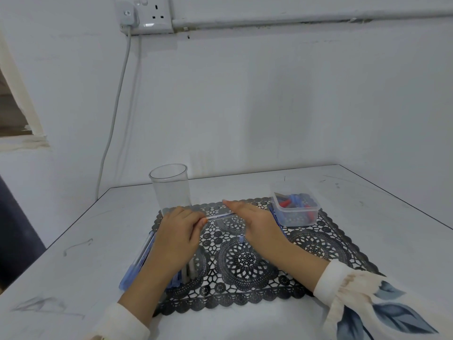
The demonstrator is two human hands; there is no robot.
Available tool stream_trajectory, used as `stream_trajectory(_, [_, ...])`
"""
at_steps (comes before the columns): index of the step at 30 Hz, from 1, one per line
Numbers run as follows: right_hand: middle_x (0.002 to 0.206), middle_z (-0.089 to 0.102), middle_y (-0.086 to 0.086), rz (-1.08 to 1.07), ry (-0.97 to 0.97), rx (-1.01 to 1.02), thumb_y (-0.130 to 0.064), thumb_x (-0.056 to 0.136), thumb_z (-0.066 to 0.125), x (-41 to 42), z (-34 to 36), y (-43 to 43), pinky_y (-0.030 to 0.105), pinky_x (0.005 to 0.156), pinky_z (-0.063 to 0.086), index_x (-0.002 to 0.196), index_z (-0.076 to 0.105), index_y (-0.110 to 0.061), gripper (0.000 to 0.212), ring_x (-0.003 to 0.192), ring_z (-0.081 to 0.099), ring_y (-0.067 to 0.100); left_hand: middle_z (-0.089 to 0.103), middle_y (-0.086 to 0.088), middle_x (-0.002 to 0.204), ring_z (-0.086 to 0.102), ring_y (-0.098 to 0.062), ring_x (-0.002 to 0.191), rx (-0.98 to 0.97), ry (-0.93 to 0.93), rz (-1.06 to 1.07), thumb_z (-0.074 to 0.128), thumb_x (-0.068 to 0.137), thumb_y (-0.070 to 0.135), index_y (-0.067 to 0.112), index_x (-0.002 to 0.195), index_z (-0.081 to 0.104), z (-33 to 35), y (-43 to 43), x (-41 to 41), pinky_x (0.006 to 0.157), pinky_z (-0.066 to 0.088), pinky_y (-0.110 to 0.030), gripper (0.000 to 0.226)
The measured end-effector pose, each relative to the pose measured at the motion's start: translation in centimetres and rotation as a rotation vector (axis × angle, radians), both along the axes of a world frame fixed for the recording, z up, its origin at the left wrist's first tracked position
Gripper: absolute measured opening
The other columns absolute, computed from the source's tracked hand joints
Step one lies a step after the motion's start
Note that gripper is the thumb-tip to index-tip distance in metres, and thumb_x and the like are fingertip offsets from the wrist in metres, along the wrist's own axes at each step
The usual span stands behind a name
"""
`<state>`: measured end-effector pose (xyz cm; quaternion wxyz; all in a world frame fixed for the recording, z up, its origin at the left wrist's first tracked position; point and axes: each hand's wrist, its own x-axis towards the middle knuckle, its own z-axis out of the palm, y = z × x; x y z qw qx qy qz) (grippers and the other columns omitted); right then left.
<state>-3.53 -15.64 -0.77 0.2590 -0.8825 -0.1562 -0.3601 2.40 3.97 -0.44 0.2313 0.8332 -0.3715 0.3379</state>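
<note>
No text, label, brand or number can be read on anything here.

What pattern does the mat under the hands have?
The mat is dark grey lace with round medallions, clearest in the head view.

It looked like a plain home room: a bare white wall (269, 106) with a plug socket (157, 13), a scuffed table (367, 204), a lacy placemat (247, 261).

One cup (171, 190), one tub (297, 218), one mat (247, 262)
</note>
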Motion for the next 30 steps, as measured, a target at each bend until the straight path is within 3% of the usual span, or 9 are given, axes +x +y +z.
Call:
stream_trajectory(2, [0.124,0.059,0.005,0.032,0.005,0.082,0.026,0.067,0.044,-0.4,0.4,0.7,0.000,0.090,0.033,0.136,0.047,-0.018,0.082,0.099,0.050,-0.012,0.063,0.011,0.076,0.052,-0.013,0.076,0.000,0.002,0.000,0.038,0.090,0.037,0.020,0.085,0.068,-0.1,-0.1,0.0,0.066,0.037,-0.029,0.035])
stream_trajectory(5, [0.142,0.045,0.002,0.101,0.053,0.078,0.021,0.072,0.038,-0.9,0.5,1.3,0.016,0.107,0.030,0.140,0.039,-0.026,0.082,0.129,0.041,0.008,0.063,0.011,0.075,0.050,-0.011,0.076,0.007,0.008,-0.004,0.039,0.090,0.037,0.020,0.086,0.069,-0.4,-0.1,0.1,0.066,0.040,-0.031,0.034])
stream_trajectory(8, [0.144,0.042,0.000,0.123,0.078,0.062,0.021,0.074,0.038,-0.8,0.5,1.3,0.014,0.109,0.026,0.141,0.036,-0.026,0.082,0.132,0.037,0.008,0.062,0.012,0.074,0.052,-0.013,0.075,0.021,0.010,-0.001,0.038,0.090,0.038,0.021,0.086,0.069,-0.5,-0.2,0.0,0.066,0.039,-0.031,0.035])
stream_trajectory(13, [0.115,0.055,-0.010,0.022,0.084,0.277,0.016,0.080,0.039,-0.7,1.0,0.4,0.008,0.081,0.042,0.128,0.050,-0.027,0.065,0.097,0.052,-0.009,0.065,0.010,0.075,0.055,-0.014,0.075,0.018,0.002,0.020,0.038,0.089,0.038,0.020,0.084,0.069,-0.3,0.1,0.3,0.065,0.036,-0.029,0.036])
stream_trajectory(17, [0.086,0.063,-0.006,-0.106,0.077,0.319,0.013,0.079,0.045,-0.2,1.6,-1.2,0.015,0.068,0.044,0.088,0.068,-0.015,0.038,0.077,0.056,0.000,0.065,0.011,0.075,0.051,-0.013,0.073,-0.009,0.044,0.047,0.036,0.089,0.040,0.021,0.084,0.069,-0.2,0.5,0.7,0.065,0.037,-0.031,0.039])
stream_trajectory(20, [0.076,0.068,0.002,-0.049,0.247,0.246,0.008,0.079,0.048,-0.2,1.7,-2.3,0.031,0.061,0.051,0.081,0.071,-0.018,0.034,0.066,0.062,0.015,0.064,0.011,0.075,0.047,-0.012,0.072,-0.009,0.059,0.063,0.034,0.089,0.041,0.021,0.083,0.069,-0.3,0.7,1.0,0.065,0.037,-0.031,0.041])
stream_trajectory(23, [0.073,0.064,-0.001,0.048,0.446,0.006,-0.015,0.087,0.054,-0.1,1.4,-2.5,0.026,0.059,0.046,0.103,0.068,-0.026,0.024,0.058,0.052,0.007,0.064,0.011,0.076,0.048,-0.012,0.073,-0.013,0.072,0.069,0.033,0.089,0.041,0.021,0.083,0.069,-0.4,0.8,1.2,0.065,0.037,-0.032,0.042])
stream_trajectory(26, [0.089,0.057,-0.002,0.063,0.550,-0.334,-0.036,0.090,0.056,0.0,1.2,-2.0,0.023,0.073,0.042,0.122,0.059,-0.023,0.034,0.075,0.048,0.005,0.064,0.010,0.076,0.048,-0.013,0.073,-0.014,0.074,0.074,0.033,0.088,0.042,0.021,0.083,0.069,-0.5,0.8,1.2,0.065,0.037,-0.031,0.042])
stream_trajectory(30, [0.101,0.054,0.002,0.060,0.600,-0.446,-0.031,0.094,0.052,0.0,1.1,-1.5,0.028,0.082,0.044,0.119,0.063,-0.016,0.031,0.090,0.054,0.015,0.065,0.009,0.075,0.051,-0.016,0.073,-0.017,0.066,0.070,0.033,0.088,0.041,0.020,0.083,0.069,-0.5,0.9,1.3,0.064,0.040,-0.032,0.042])
